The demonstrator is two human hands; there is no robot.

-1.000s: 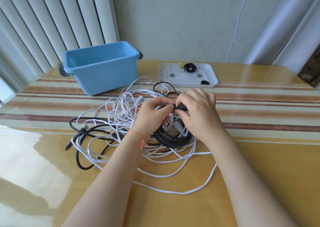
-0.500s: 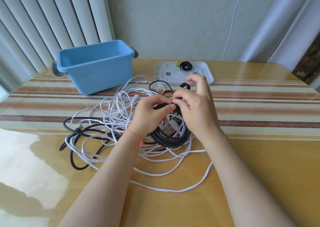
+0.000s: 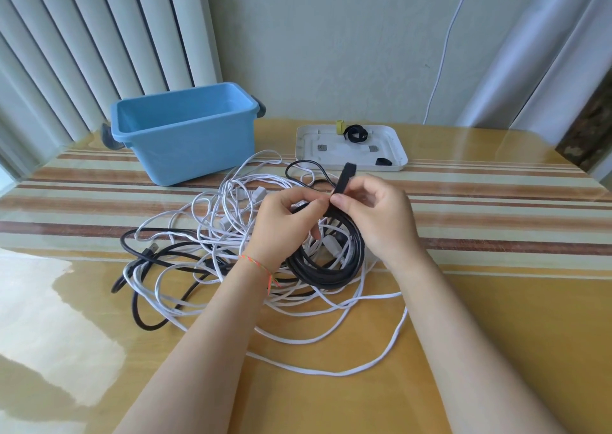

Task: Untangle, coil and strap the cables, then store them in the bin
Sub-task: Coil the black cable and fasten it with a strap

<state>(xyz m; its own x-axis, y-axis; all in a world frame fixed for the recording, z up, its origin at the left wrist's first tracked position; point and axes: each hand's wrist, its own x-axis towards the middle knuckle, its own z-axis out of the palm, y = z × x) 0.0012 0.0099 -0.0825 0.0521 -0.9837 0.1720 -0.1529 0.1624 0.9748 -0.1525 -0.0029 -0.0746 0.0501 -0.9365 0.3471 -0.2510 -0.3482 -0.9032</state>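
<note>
A coiled black cable [image 3: 326, 263] hangs between my hands above a tangle of white cables [image 3: 231, 234] on the table. My left hand [image 3: 284, 225] grips the top of the coil. My right hand [image 3: 374, 216] pinches a black strap [image 3: 343, 178] that sticks up from the coil's top. Another loose black cable [image 3: 145, 254] lies in the tangle at the left. The blue bin [image 3: 185, 135] stands open and empty at the back left.
A white tray [image 3: 394, 150] at the back centre holds more straps, black and yellow. Vertical blinds and a wall close off the back. A thin white cord hangs down the wall. The glossy table [image 3: 496, 334] stretches out at the right and front.
My right hand has pulled the black strap up and straight from the coil's top; half a second ago its fingers were spread above the coil. The view has shifted slightly.
</note>
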